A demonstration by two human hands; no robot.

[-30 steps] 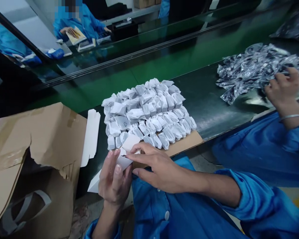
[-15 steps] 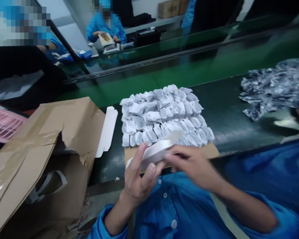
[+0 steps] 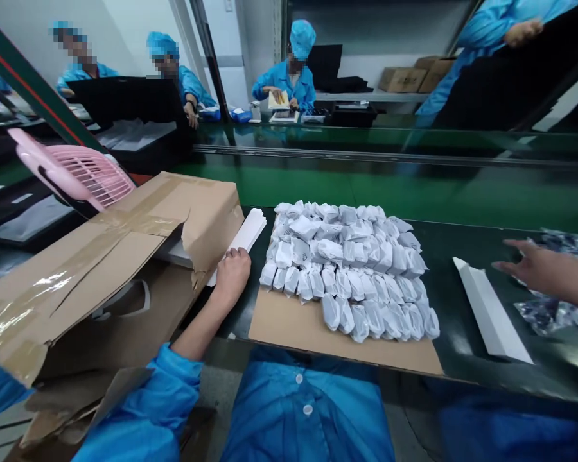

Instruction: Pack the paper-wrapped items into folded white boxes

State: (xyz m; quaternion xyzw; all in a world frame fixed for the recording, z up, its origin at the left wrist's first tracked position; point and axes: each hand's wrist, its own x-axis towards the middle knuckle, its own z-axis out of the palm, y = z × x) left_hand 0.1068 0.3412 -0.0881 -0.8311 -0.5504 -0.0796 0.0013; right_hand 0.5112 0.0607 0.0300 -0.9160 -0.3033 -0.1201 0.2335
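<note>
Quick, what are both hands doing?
Left hand: closed on the flat cartons.
Right hand: not in view; the open hand is a co-worker's.

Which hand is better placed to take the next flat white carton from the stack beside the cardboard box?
Left, likely. The left hand touches the near end of the flat carton stack. The right hand is open far off, beyond the white pouches, beside the folded carton.

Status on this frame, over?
Left hand curled on flat white card stack. Right hand out of view. Co-worker's hand near folded white carton.
</note>
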